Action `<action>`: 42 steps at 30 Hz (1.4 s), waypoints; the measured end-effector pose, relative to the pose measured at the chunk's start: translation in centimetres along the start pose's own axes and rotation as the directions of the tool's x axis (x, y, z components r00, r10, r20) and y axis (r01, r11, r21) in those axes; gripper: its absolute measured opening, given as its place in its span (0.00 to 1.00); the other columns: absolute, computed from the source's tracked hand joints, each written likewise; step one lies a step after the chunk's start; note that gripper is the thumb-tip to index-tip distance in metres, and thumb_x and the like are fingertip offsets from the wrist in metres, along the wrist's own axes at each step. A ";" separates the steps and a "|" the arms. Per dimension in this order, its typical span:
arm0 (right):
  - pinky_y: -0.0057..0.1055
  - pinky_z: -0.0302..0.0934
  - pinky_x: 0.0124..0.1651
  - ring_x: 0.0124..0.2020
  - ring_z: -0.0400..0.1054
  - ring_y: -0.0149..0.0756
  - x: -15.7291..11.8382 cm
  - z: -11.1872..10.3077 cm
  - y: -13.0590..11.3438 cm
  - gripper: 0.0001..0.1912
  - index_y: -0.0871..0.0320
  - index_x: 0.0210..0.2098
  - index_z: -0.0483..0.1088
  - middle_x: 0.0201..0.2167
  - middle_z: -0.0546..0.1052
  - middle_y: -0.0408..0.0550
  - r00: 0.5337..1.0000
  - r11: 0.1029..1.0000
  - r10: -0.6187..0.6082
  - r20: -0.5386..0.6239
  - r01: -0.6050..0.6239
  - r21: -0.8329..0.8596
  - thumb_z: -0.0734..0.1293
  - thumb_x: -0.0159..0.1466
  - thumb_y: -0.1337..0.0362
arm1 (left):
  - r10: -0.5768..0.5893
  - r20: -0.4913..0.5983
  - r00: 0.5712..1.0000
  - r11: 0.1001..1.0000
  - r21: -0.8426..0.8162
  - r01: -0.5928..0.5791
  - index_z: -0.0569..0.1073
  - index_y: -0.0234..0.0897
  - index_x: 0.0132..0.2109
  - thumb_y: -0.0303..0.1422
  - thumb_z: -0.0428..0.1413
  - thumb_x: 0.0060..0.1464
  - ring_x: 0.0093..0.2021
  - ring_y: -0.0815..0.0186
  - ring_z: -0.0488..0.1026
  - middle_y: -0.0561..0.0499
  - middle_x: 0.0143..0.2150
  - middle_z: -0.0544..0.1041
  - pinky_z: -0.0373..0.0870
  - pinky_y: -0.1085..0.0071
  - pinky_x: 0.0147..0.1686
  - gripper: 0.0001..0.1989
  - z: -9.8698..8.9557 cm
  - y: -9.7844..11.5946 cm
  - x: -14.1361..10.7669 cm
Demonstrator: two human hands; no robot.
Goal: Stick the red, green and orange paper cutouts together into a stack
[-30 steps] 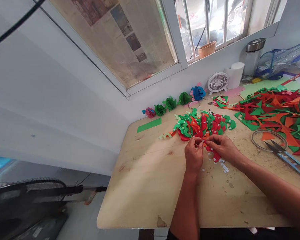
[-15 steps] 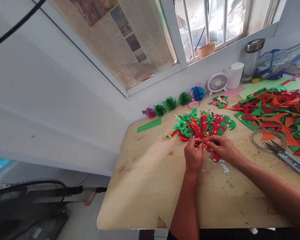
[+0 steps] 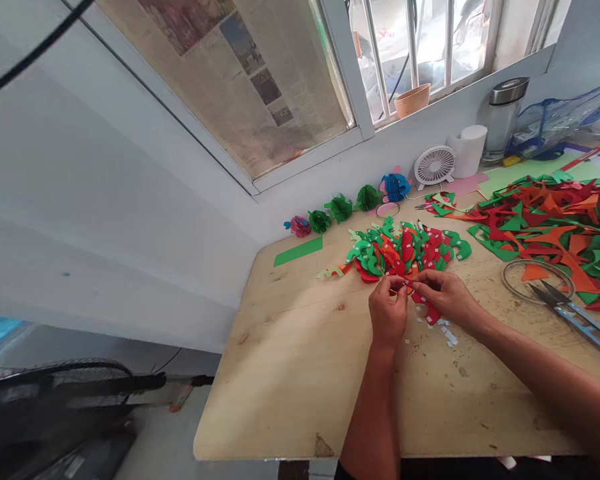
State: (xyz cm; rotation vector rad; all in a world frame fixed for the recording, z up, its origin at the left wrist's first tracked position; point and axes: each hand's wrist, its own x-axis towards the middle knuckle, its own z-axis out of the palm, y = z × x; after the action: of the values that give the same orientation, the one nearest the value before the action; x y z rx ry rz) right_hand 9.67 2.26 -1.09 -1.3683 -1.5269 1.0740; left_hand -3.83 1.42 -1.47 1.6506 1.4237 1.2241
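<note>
My left hand (image 3: 389, 308) and my right hand (image 3: 444, 293) meet at the near edge of a heap of cut paper shapes (image 3: 380, 250) in green, red and orange, many bearing small white squares. Both hands pinch a small red paper piece (image 3: 409, 283) between their fingertips; the fingers cover most of it. Just below the right fingers lie more red paper cutouts (image 3: 431, 312) with white squares on them. Small loose white squares (image 3: 450, 335) are scattered on the wooden table (image 3: 290, 373) beside them.
Blue-handled scissors (image 3: 575, 320) and a metal ring (image 3: 510, 283) lie at right, before a big pile of paper scraps (image 3: 555, 213). Along the wall stand folded paper figures (image 3: 341, 208), a small white fan (image 3: 435, 165) and a glass bottle (image 3: 503, 127). A green strip (image 3: 299, 251) lies at left.
Almost nothing differs. Both hands hold the same place, with only a very slight shift of the fingertips at the red piece.
</note>
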 end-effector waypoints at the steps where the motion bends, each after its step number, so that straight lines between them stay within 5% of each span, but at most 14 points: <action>1: 0.26 0.52 0.23 0.21 0.60 0.29 0.0 0.0 0.0 0.14 0.60 0.28 0.71 0.21 0.72 0.43 1.000 1.000 0.005 -0.001 -0.005 -0.005 0.62 0.56 0.56 | -0.001 0.002 1.000 1.000 0.002 0.001 0.72 0.35 0.36 0.28 0.53 0.50 0.34 0.68 0.72 0.49 0.33 0.76 0.68 0.71 0.36 0.05 0.0 0.0 0.0; 35: 0.26 0.51 0.21 0.19 0.60 0.29 -0.2 0.2 -0.4 0.14 0.60 0.26 0.70 0.19 0.72 0.43 0.999 1.000 -0.028 -0.018 0.028 -0.009 0.62 0.56 0.55 | -0.025 -0.036 0.999 0.999 -0.024 0.024 0.71 0.35 0.34 0.31 0.52 0.52 0.32 0.69 0.72 0.50 0.31 0.74 0.68 0.73 0.34 0.05 0.2 0.0 0.0; 42: 0.26 0.53 0.23 0.20 0.62 0.30 -0.1 0.2 -0.1 0.14 0.60 0.27 0.71 0.20 0.72 0.43 1.000 1.000 -0.027 -0.008 0.027 -0.010 0.62 0.56 0.56 | 0.018 -0.031 0.999 0.997 0.081 -0.015 0.70 0.36 0.33 0.30 0.52 0.52 0.33 0.68 0.72 0.51 0.31 0.75 0.68 0.72 0.35 0.04 0.1 -0.1 -0.1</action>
State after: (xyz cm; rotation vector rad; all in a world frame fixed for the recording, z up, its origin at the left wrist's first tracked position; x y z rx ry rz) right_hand 9.44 2.11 -1.05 -1.3534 -1.5420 1.0452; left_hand -3.75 1.33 -1.65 1.7072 1.4997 1.2212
